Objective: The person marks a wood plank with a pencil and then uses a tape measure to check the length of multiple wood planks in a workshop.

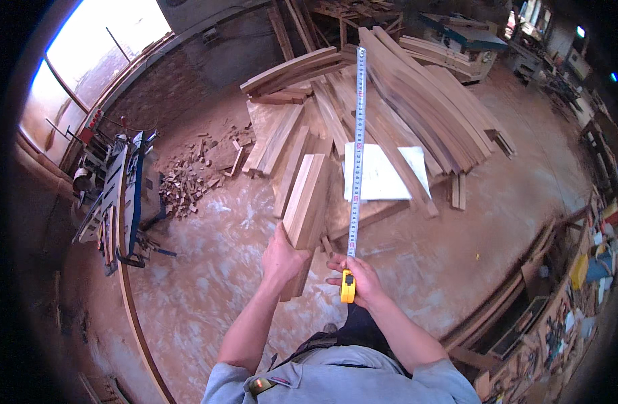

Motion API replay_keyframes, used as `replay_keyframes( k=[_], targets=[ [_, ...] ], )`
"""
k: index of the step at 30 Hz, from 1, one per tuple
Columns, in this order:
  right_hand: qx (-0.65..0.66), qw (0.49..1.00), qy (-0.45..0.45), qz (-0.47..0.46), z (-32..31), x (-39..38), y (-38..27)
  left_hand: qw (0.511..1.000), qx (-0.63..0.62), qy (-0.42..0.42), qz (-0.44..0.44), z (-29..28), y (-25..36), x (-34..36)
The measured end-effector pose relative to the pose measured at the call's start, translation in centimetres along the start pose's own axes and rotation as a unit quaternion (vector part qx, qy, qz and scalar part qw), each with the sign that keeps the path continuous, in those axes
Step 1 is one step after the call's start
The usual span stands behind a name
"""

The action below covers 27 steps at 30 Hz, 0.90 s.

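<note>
A wooden board (307,198) is held upright in the left hand (282,259). A yellow tape measure (348,286) is clasped in the right hand (363,279), its blade (357,148) already extended beside the board; a reading seems not yet taken.

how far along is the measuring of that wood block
Done: the tape measure in the right hand is pulled out, its blade reaching over the plank pile. In hand: the left hand holds the wood block beside it. Left: laying blade against block.

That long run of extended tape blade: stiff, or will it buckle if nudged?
Probably marginal. The tape blade reaches from the yellow case in the right hand far over the plank pile, so a sideways push likely kinks it. It looks thin and light.
</note>
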State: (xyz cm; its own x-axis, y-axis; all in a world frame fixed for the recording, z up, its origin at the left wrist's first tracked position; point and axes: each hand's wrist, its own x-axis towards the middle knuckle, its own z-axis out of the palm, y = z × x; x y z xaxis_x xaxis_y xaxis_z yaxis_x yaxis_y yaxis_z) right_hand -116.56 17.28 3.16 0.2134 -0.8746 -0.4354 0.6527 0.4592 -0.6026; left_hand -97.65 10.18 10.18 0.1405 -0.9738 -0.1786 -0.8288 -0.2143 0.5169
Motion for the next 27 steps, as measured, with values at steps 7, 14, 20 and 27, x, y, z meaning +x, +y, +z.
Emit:
replay_keyframes(
  k=[7, 14, 20, 27],
  targets=[
    [-0.036, 0.997, -0.030, 0.053, -3.5, 8.2, -7.4, 0.993, 0.082, 0.001, -0.083, 1.8, 4.7, 11.4],
    [-0.013, 0.996, 0.004, 0.092, -5.1, 13.5, -12.1, 0.985, 0.133, 0.024, -0.111, 4.0, 6.0, 17.0],
    [-0.013, 0.993, 0.007, 0.117, -4.7, 16.4, -12.9, 0.987, 0.134, 0.033, -0.085, 4.5, 6.2, 18.6],
    [-0.006, 0.993, -0.002, 0.118, -2.9, 18.9, -12.1, 0.984, 0.143, 0.081, -0.068, 5.8, 6.2, 18.9]
  ],
)
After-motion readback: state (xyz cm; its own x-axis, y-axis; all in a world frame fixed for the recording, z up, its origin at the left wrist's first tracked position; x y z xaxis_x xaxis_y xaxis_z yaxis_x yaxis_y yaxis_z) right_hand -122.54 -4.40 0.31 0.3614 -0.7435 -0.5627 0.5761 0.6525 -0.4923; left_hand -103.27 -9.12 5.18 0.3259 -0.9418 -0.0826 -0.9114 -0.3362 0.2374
